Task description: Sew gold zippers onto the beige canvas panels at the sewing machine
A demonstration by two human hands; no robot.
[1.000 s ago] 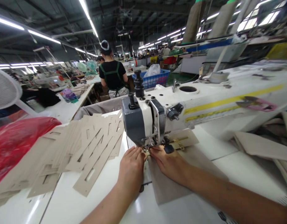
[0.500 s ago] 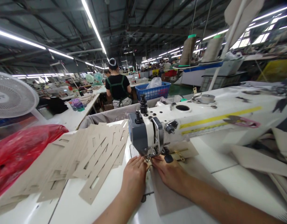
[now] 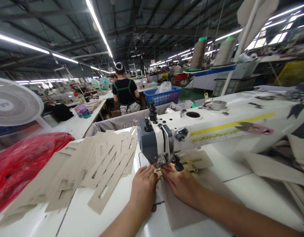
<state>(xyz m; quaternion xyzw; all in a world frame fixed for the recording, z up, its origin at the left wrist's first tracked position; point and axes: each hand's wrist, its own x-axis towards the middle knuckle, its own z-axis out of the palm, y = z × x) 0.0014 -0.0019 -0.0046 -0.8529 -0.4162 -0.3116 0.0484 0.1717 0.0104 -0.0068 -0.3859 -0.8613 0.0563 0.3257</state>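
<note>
Two bare hands meet at the needle area of the machine (image 3: 148, 144), one on each side of the foot. The left hand (image 3: 143, 187) lies palm down, its fingers close together and their tips beside the foot; the right hand (image 3: 180, 184) comes in from the other side, fingers bent inward over the edge of the beige piece (image 3: 181, 212). Whether either hand pinches the material or only presses it, I cannot tell, as the tips are partly hidden. The piece lies on the white table (image 3: 122, 214), beneath the right hand and forearm, its near end spread toward the person. Good work here calls for light, even pressure from both sides, the edge flat and square to the foot, with fingertips clear of the needle. The loose end should lie smooth, since drag from the forearm could skew the edge. The gold fittings (image 3: 195, 166) beyond the right hand could snag, so they are best turned clear of the foot.
</note>
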